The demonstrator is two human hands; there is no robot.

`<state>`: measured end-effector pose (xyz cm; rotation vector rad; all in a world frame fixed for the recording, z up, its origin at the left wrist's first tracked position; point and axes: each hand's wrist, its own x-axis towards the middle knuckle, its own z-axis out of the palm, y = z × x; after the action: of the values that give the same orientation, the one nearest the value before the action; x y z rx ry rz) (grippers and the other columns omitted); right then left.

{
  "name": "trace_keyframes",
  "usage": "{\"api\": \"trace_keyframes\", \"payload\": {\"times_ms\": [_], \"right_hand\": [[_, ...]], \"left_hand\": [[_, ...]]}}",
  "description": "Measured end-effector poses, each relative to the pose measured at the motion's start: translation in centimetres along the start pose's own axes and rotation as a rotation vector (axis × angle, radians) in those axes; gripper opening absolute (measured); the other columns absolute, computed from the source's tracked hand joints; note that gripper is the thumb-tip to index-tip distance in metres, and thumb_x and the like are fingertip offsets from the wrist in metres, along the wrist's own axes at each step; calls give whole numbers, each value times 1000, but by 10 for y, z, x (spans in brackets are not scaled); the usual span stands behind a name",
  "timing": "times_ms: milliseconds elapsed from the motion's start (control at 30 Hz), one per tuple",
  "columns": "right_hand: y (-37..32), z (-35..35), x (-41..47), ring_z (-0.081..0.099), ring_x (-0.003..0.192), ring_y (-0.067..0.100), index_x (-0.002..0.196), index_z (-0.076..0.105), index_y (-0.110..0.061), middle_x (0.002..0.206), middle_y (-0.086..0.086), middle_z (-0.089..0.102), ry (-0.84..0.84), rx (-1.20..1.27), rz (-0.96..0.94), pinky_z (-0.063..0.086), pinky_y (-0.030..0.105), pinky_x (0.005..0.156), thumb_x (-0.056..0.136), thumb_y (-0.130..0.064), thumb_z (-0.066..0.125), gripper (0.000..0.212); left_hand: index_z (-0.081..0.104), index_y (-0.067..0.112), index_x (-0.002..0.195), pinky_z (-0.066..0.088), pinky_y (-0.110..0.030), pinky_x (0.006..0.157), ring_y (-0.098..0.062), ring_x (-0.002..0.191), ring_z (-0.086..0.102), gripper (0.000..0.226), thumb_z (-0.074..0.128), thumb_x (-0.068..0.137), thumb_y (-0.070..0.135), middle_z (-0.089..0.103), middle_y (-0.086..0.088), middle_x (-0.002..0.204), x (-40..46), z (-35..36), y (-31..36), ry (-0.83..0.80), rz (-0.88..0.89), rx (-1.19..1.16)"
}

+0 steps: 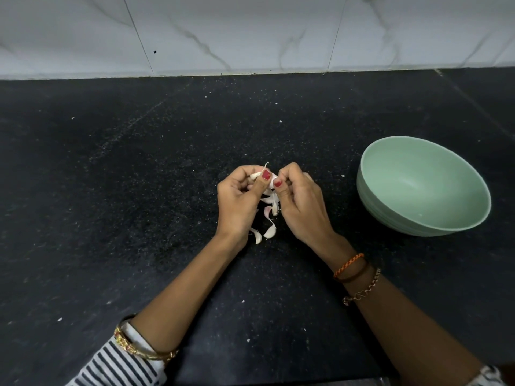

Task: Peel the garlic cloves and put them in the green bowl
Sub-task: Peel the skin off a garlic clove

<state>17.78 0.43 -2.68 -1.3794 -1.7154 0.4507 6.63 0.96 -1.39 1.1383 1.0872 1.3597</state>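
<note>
Garlic cloves (269,215) are lying in a small cluster on the black countertop (111,190), directly beneath and between your two hands, while you are working on one clove (255,175) held up above them. Your left hand (239,201) is curling its fingers around that clove, the thumb pressing down over it so that only its pale tip is showing. A thin wisp of skin (266,165) is sticking up from it.

Moving right, your right hand (302,201) is pinching a strip of papery peel (271,181) between thumb and forefinger, the other fingers folded in behind; how much skin is already off I cannot tell, since the thumbs are covering most of it.

Judging by the look of it, the clove is going to be light, firm and slightly slick once bare, while the skin is going to be dry, brittle and prone to tearing into flakes. You are best taking hold of the clove by its thick middle and catching the peel at the pointed end, where it is already lifting, then drawing it away along the length.

Farther right, well apart from your hands, the green bowl (376,196) is standing upright on the counter, showing nothing inside it. Small pale flecks (60,319) are scattered across the dark surface.
</note>
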Motion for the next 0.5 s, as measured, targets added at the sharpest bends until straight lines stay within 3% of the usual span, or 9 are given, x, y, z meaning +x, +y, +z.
{"api": "trace_keyframes", "payload": {"times_ms": [233,500], "right_hand": [[1,2,-2,38,65,9,78,46,-14,67,-9,43,24,-143,-21,29,11,57,90,-45,19,43],[0,4,-2,36,57,-1,73,41,-18,58,-18,34,16,-137,-8,28,8,56,89,-43,19,37]], "left_hand": [[64,10,83,53,-20,64,-12,68,62,3,61,85,9,65,-4,73,-1,1,1,-18,-22,-29],[64,7,79,52,-21,57,-7,62,62,8,60,86,10,65,5,63,-1,0,1,-47,-78,-56]]}}
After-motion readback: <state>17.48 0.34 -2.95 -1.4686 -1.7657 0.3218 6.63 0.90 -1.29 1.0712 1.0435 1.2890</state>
